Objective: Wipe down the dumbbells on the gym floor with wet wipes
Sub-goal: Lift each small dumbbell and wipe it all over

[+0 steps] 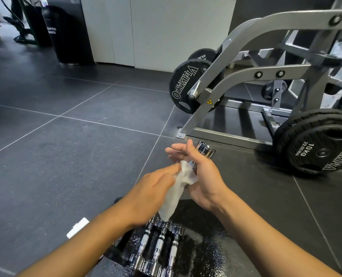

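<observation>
My right hand holds a small chrome dumbbell above the floor, its far head sticking out past my fingers. My left hand pinches a white wet wipe and presses it against the dumbbell's handle near my right palm. The wipe hangs down toward three chrome dumbbells lying side by side on a black mat just below my wrists. The near head of the held dumbbell is hidden by the wipe and my palm.
A grey plate-loaded machine with black Olympia weight plates stands on the right. A white pack lies on the dark tiled floor by my left forearm. A white cabinet and black bin stand at the back.
</observation>
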